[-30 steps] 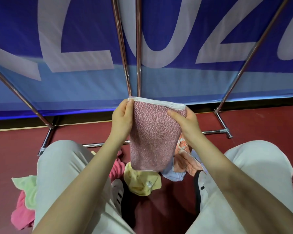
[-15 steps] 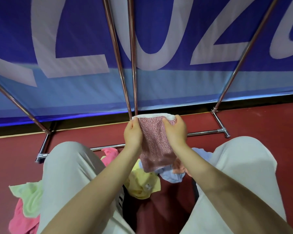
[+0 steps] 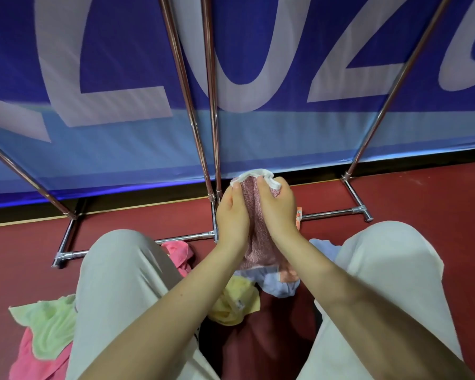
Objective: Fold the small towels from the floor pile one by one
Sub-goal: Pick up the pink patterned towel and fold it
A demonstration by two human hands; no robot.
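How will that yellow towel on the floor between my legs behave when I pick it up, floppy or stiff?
Probably floppy: the yellow towel lies crumpled in soft folds, so it should droop from wherever it is pinched. Likely light too, since the speckled pink towel hangs limp between the left hand and right hand. It shouldn't roll or slide far.

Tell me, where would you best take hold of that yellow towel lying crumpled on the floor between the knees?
Probably by the loose corner at its near right end, beside the small white tag. The yellow towel lies bunched, its far left part hidden under the left forearm, so that exposed edge is the freest spot. Come down from above and pinch it with the fingers. Both hands, left hand and right hand, now hold the speckled pink towel.
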